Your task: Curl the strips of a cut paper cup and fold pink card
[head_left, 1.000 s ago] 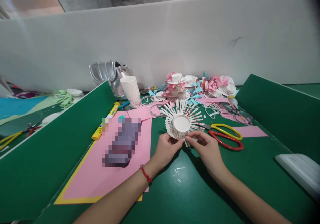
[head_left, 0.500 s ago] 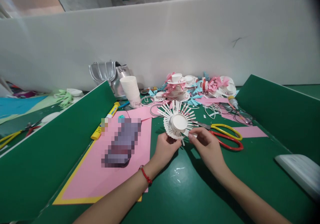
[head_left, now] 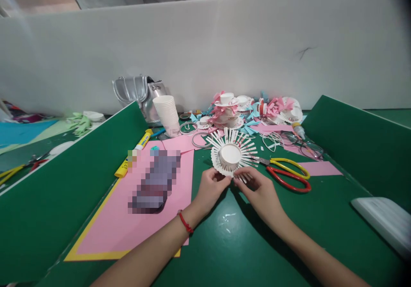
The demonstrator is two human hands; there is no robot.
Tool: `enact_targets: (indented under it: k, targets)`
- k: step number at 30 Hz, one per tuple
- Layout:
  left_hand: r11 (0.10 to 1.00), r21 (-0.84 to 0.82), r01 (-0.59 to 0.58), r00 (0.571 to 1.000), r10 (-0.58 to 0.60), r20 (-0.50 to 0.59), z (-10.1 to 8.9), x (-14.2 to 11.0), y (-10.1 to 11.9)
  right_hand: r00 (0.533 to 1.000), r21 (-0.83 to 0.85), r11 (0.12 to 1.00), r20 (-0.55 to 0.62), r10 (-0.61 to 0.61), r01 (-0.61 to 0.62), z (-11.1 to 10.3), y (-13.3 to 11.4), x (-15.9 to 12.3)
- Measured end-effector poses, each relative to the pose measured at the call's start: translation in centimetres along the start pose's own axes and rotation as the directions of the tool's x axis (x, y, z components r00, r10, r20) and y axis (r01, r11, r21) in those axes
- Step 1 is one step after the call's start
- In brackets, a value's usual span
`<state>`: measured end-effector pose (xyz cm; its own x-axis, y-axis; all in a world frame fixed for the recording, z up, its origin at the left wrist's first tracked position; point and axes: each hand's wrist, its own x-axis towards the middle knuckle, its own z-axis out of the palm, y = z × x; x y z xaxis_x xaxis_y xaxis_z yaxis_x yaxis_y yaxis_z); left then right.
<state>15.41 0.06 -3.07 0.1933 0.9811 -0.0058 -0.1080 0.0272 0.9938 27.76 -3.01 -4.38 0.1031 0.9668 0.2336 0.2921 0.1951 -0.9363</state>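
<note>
In the head view, the left hand [head_left: 208,190] pinches the lower rim of a white paper cup cut into radiating strips [head_left: 230,155], held above the green tabletop [head_left: 231,244]. The right hand's [head_left: 261,195] thumb and forefinger close at its lower edge; whether they grip a strip, I cannot tell. Red-and-yellow-handled scissors [head_left: 290,173] lie just beside it.

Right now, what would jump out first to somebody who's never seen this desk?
Probably the white paper cup cut into a fringe of strips, fanned out like a sunburst between the left hand and the right hand. Next, the scissors with one yellow and one red handle, lying just right of it on the green tabletop. Behind, a jumble of pink, blue and white paper pieces sits near the pale partition.
</note>
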Motion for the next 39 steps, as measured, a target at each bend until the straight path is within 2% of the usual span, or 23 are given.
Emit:
enact_targets:
  k: [7, 16, 23, 29, 33, 39]
  targets:
    - [1.000, 0.018, 0.011, 1.000, -0.011, -0.007, 0.0, -0.1, 0.1, 1.000, -0.026, 1.000, 0.008, -0.010, 0.010, 0.0, 0.1, 0.0]
    - [0.999, -0.007, 0.046, 0.999, -0.046, 0.018, -0.3, 0.1, -0.3, 0.997, -0.172, 0.982, 0.027, -0.078, 0.081, 0.1, 0.0, -0.2]
    - [0.999, -0.004, 0.052, 0.998, -0.052, 0.045, -0.4, 0.1, -0.2, 0.994, -0.177, 0.979, 0.064, -0.094, 0.104, 0.1, -0.1, -0.2]
    - [0.999, -0.022, 0.045, 0.999, -0.046, -0.017, -0.4, 0.2, -0.4, 0.979, -0.249, 0.947, 0.082, -0.186, 0.201, 0.2, 0.2, -0.4]
    - [0.997, -0.047, 0.062, 0.997, -0.064, -0.053, -0.4, 0.4, -0.8, 0.959, -0.425, 0.860, 0.108, -0.263, 0.284, -0.2, 0.1, -0.7]
    - [0.997, -0.057, 0.045, 0.996, -0.050, -0.078, -0.3, 0.3, -0.8, 0.890, -0.718, 0.597, 0.068, -0.450, 0.357, -0.3, -0.8, -1.1]
